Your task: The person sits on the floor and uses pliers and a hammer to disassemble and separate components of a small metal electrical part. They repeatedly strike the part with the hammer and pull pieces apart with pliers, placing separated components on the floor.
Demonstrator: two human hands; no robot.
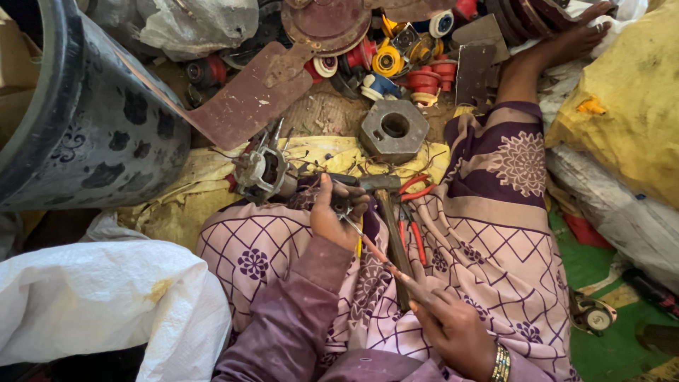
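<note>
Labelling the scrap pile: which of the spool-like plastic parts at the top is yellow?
The yellow spool, just above the grey hexagonal metal block. Those beside it are red, or white and blue.

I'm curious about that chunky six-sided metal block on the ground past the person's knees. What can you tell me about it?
The hexagonal block looks like a large grey metal nut, dull and worn, with a round hole through its middle. It lies flat on the dirt floor, its near edge at the yellow cloth, with red and yellow spools just behind. Neither hand touches it.

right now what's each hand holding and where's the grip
Right hand pinches a thin rod-like tool at its near end. Left hand grips a small part at the tool's tip; what it is cannot be told.
</note>
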